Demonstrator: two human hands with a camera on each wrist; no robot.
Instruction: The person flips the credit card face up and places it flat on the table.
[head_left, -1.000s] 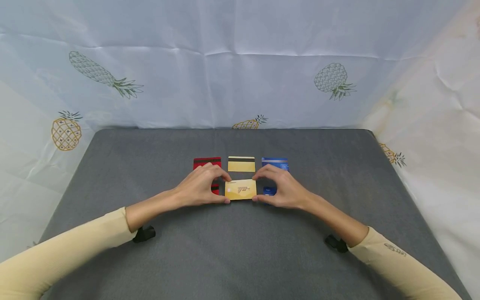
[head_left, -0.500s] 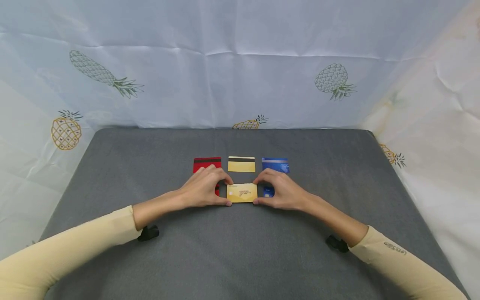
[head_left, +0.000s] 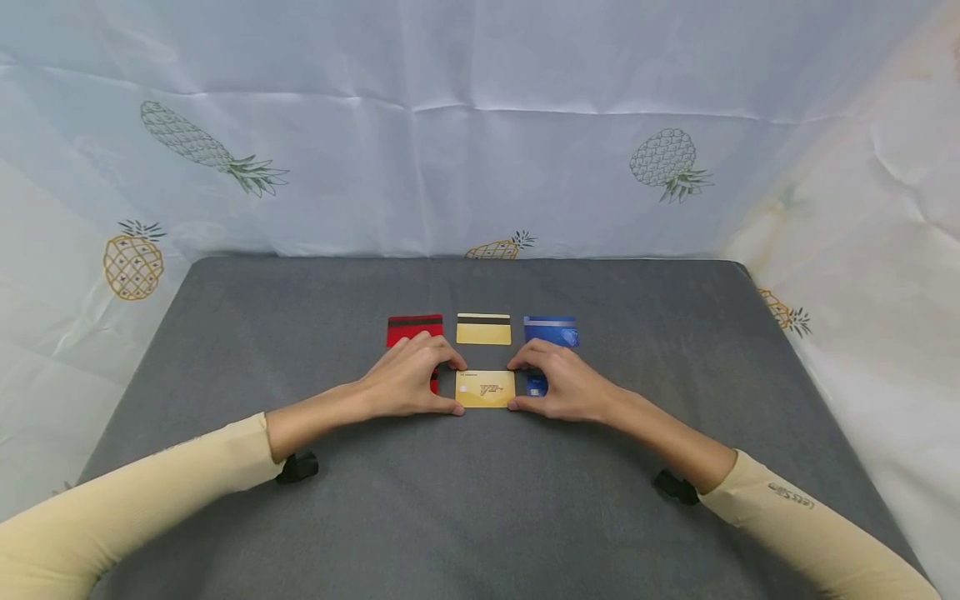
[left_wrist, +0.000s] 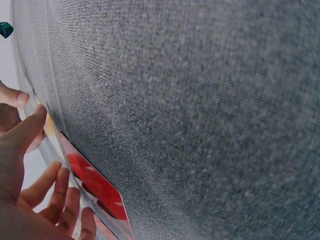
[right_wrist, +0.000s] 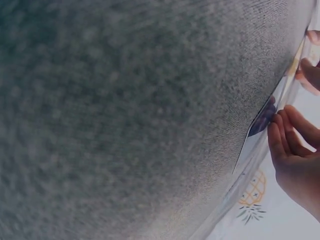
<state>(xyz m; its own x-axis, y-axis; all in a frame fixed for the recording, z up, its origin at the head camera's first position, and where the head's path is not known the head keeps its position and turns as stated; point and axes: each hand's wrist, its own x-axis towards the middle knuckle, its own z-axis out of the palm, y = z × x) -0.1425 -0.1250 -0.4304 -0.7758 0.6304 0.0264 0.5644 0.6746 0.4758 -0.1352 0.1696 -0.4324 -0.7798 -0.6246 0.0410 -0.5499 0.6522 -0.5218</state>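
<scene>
Between the left hand (head_left: 412,377) and the right hand (head_left: 564,381) I have the gold card (head_left: 485,389), each hand pinching its near and far corners on that side. I judge it light, stiff, slippery; hold by the short edges.

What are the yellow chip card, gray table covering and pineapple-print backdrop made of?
Yellow chip card: probably smooth plastic, given its flat face and crisp edges. Gray table covering: matte fabric, as its grainy weave shows. Pineapple-print backdrop: thin, faintly shiny sheeting with creases; cloth or plastic, I can't tell.
</scene>
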